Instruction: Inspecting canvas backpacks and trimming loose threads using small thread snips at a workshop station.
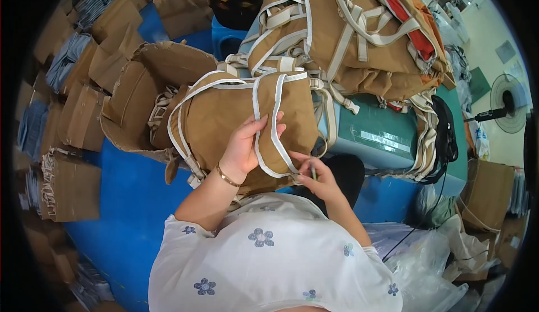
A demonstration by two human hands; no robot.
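A tan-brown backpack (216, 113) with pale binding along its edges lies across my lap and the table's near side. My left hand (246, 143) is closed on its flap (289, 121), thumb on top near the white-bound edge and the other fingers partly hidden by the fabric. At the flap's lower corner, my right hand (321, 180) pinches a slim green tool (313, 170), mostly hidden in the fingers, so its kind is unclear. The right fingertips touch or nearly touch the bound edge there.
More tan bags (382, 48) with cream straps and orange-red lining are piled on the green table (370, 127). An open carton (126, 107) stands at left, with several boxes of folded blue cloth beyond. Clear plastic bags (432, 267) lie at lower right. A fan (508, 101) stands far right.
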